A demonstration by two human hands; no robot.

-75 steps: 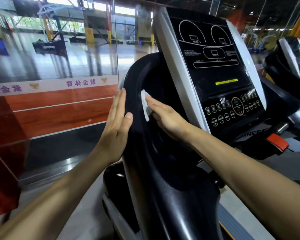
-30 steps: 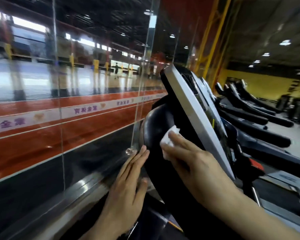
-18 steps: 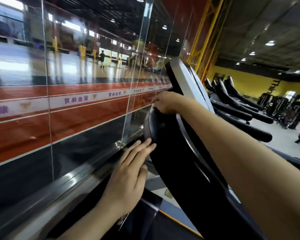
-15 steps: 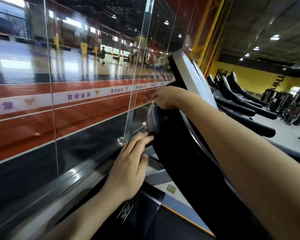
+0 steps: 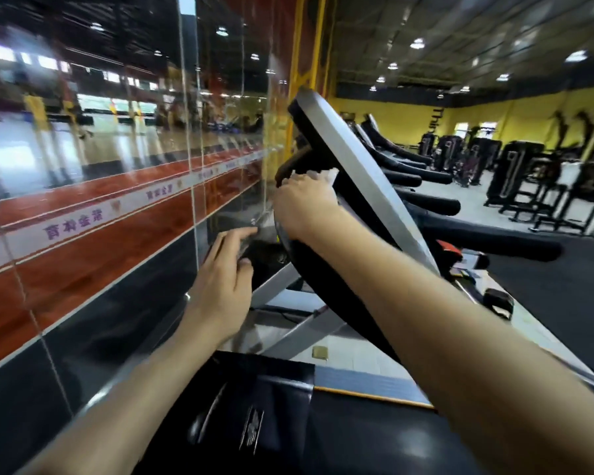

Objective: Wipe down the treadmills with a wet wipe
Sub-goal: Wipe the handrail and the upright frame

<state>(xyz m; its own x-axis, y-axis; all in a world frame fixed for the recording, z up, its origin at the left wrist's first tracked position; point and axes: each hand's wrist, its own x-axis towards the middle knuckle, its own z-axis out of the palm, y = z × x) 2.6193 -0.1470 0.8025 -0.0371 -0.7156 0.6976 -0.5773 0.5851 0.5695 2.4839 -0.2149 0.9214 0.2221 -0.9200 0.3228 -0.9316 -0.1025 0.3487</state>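
The treadmill console (image 5: 359, 180) is seen edge-on, with a silver rim and a black rear housing (image 5: 318, 279) below it. My right hand (image 5: 304, 205) lies high on the back of that housing, fingers curled over the wet wipe (image 5: 331, 174); only a small white corner of the wipe shows past my fingertips. My left hand (image 5: 222, 291) is lower and to the left, fingers straight, with its tips close to the housing's lower left edge; contact cannot be made out.
A glass wall (image 5: 124, 186) runs close along the left. Silver struts (image 5: 300, 325) and a black motor cover (image 5: 251, 419) lie below my arms. Several more treadmills (image 5: 426, 204) line up to the right, with black gym machines (image 5: 528, 180) beyond them.
My view has swung further right and behind the console. My right hand stays high on the housing's back with the wipe. My left hand remains lower beside the housing.
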